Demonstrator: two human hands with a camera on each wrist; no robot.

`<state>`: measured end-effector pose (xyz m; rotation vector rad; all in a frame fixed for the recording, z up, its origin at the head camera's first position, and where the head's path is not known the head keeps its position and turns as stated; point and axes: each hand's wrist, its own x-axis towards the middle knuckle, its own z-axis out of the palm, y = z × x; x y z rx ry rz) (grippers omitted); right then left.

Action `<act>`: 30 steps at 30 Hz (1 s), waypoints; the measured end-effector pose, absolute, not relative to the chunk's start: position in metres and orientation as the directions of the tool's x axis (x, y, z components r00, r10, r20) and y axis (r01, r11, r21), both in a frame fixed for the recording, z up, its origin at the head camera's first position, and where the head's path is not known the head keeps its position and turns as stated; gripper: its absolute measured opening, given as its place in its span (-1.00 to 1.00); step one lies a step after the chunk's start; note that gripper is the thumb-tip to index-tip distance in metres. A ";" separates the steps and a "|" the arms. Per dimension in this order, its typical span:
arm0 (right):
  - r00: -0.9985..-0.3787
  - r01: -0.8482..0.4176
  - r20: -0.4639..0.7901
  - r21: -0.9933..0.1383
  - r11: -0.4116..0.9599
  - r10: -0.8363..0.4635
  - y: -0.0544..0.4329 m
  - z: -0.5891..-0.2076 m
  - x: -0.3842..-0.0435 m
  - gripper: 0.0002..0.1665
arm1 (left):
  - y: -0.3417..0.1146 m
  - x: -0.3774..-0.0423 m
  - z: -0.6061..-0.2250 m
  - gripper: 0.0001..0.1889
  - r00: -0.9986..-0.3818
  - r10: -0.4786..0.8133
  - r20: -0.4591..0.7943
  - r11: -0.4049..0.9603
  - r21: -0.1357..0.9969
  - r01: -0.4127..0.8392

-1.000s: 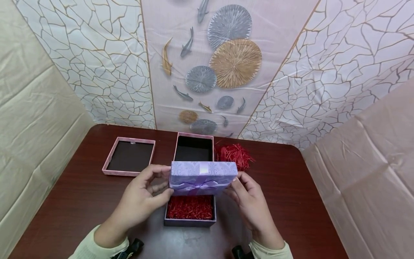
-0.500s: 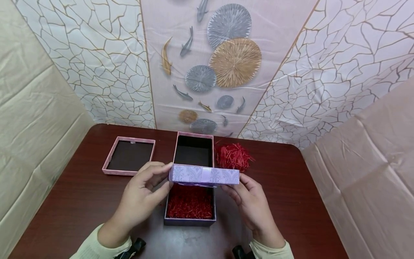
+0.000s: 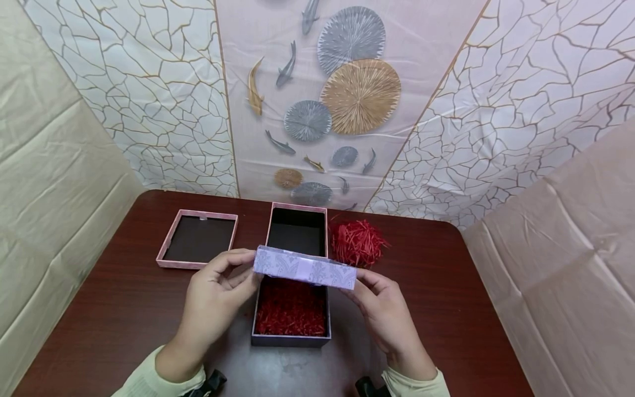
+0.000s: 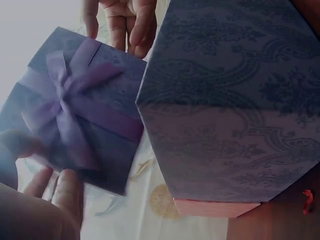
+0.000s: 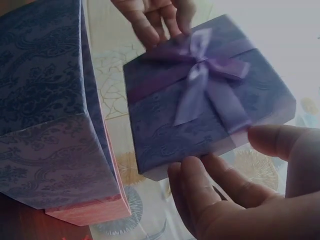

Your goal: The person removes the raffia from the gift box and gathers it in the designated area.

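Note:
A lavender patterned gift box lid (image 3: 305,268) with a purple ribbon bow (image 5: 202,62) is held up between both hands. In the head view its side wall faces up and its right end dips lower. My left hand (image 3: 210,309) grips the left end by fingers and thumb. At the other end, my right hand (image 3: 387,314) pinches the edge, thumb on one face and fingers on the other in the right wrist view. Under the lid stands the matching purple box (image 3: 290,342), partly covered from sight, with red shredded paper (image 3: 292,317) inside.
Behind the purple box sits an uncovered pink box (image 3: 297,231) with a black interior. Its pink lid (image 3: 198,242) lies inside-up at the left. A loose heap of red paper shreds (image 3: 358,242) is on the table (image 3: 446,309), right of the pink box.
The lid has turned from showing its bow face to showing mainly its side wall. It has shifted slightly left, its right end now lower. Both hands keep hold of it.

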<state>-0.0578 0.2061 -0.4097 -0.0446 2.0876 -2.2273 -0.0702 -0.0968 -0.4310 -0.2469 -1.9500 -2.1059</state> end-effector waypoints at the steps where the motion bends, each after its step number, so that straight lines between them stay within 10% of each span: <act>1: -0.996 0.045 -0.041 -0.997 -0.057 -0.085 0.206 -0.410 -0.058 -0.57 | -0.097 -0.071 -0.431 -0.71 -0.951 -0.076 0.301 -0.063 0.950 0.305; 30: -1.000 0.006 -0.004 -0.994 -0.108 -0.023 0.200 -0.409 -0.057 -0.56 | -0.104 -0.072 -0.433 -0.89 -0.974 -0.079 0.211 -0.007 0.977 0.213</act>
